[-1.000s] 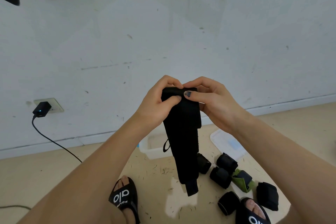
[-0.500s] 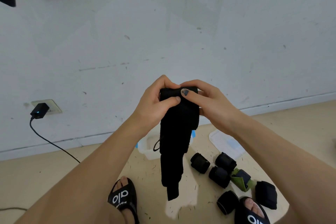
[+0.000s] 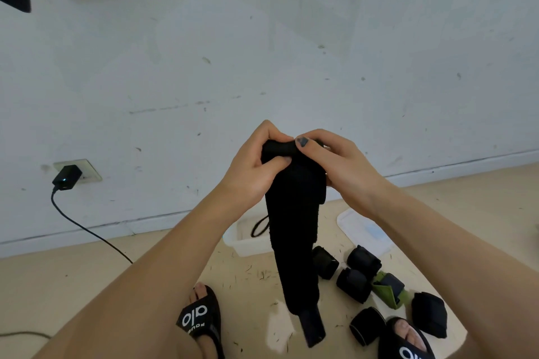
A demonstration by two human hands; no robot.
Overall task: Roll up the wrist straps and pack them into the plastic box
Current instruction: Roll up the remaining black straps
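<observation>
Up in front of the wall, the left hand (image 3: 250, 166) and the right hand (image 3: 335, 163) both pinched the top of a long black strap (image 3: 294, 227), fingers curled tight round a small roll. Most of the strap hung loose toward 6 o'clock. To roll it well, the thumbs should turn the roll a bit at a time and keep the edges even. Down on the floor (image 3: 73, 285), the box (image 3: 242, 245) sat behind the strap, with rolled straps (image 3: 354, 284) at its 4 o'clock.
</observation>
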